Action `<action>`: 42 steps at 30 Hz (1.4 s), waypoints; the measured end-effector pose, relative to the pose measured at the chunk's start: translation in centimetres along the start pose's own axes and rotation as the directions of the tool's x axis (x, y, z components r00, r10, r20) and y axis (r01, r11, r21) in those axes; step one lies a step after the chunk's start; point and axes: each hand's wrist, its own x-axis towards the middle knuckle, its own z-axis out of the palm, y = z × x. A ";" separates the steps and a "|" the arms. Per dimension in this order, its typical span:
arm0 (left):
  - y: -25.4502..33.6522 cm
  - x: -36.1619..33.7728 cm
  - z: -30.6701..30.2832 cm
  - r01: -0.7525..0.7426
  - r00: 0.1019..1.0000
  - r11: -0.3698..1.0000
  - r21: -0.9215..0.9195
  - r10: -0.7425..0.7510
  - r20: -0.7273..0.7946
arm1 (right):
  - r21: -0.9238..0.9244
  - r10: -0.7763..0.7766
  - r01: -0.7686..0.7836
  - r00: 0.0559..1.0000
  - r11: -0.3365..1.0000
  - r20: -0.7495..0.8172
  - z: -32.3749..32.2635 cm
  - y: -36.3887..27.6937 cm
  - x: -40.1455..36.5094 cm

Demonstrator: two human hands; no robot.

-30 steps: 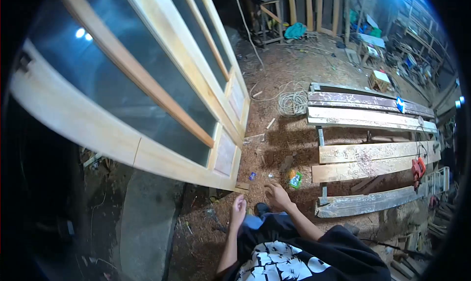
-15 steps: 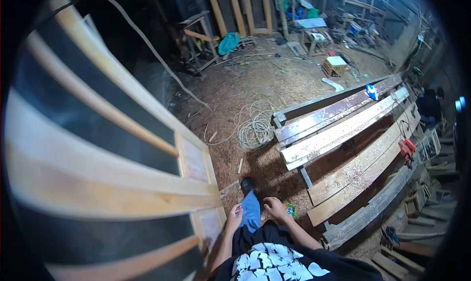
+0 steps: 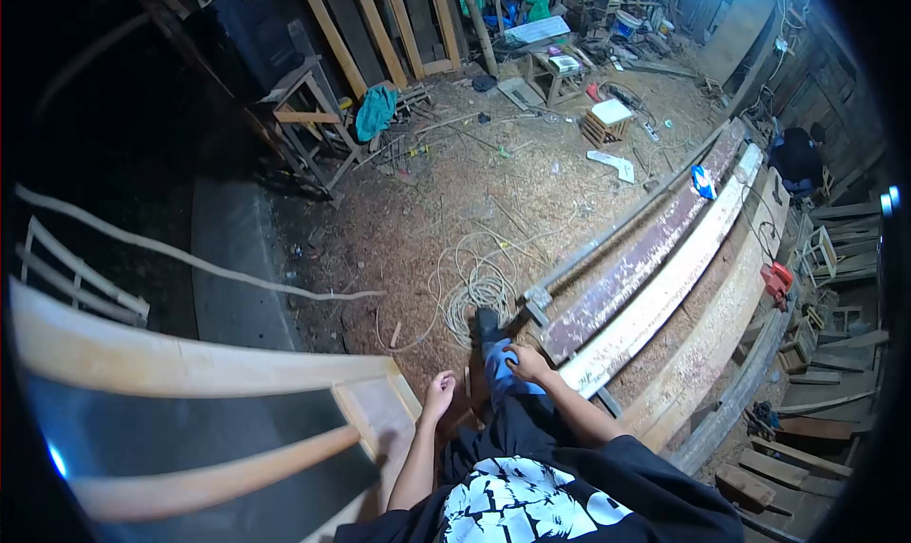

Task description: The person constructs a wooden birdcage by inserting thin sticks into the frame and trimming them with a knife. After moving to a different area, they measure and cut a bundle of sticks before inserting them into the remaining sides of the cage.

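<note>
Pale wood made the frame of a big door (image 3: 209, 365) with dark glass, from 7 to 9 o'clock. A green-blue cloth (image 3: 377, 111) was far off at 11 o'clock. At 6 o'clock, the left hand (image 3: 439, 396) was just beside the door's edge, its fingers bent a bit. I could not tell if it held anything. A ring of rope (image 3: 463, 304) lay on the floor just below the middle, by a dark shoe (image 3: 489, 323). At 5 o'clock, the right hand (image 3: 525, 363) was over the blue trouser leg (image 3: 499, 358), its fingers curled in. I could not tell if it touched the leg or held something. Long boards (image 3: 655, 301) lay side by side around 3 o'clock, with a blue packet (image 3: 703, 183) on one and a red tool (image 3: 776, 279) further right.
</note>
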 end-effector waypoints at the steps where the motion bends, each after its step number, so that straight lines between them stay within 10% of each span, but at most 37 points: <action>1: -0.5 3.0 -0.8 0.010 1.000 1.000 0.002 -0.010 -0.002 | 0.008 0.009 -0.009 1.000 1.000 0.004 -0.4 0.1 2.9; 10: 7.6 33.4 -6.4 0.153 0.988 0.988 -0.024 -0.154 -0.032 | 0.025 0.091 -0.094 0.991 0.995 0.099 -8.0 3.1 34.1; 22: 31.9 74.0 0.8 -0.216 0.935 0.972 0.094 0.178 0.307 | 0.197 0.369 -0.336 0.914 0.921 -0.168 -31.3 6.2 58.9; 34: 51.7 107.6 13.9 -0.418 0.751 0.871 0.258 0.171 0.638 | 0.599 0.706 -0.390 0.506 0.700 -0.496 -52.1 12.5 78.2; 42: 60.0 118.9 22.5 -0.229 0.736 0.951 0.208 0.029 0.676 | 0.678 0.779 -0.395 0.414 0.620 -0.471 -63.1 22.3 85.6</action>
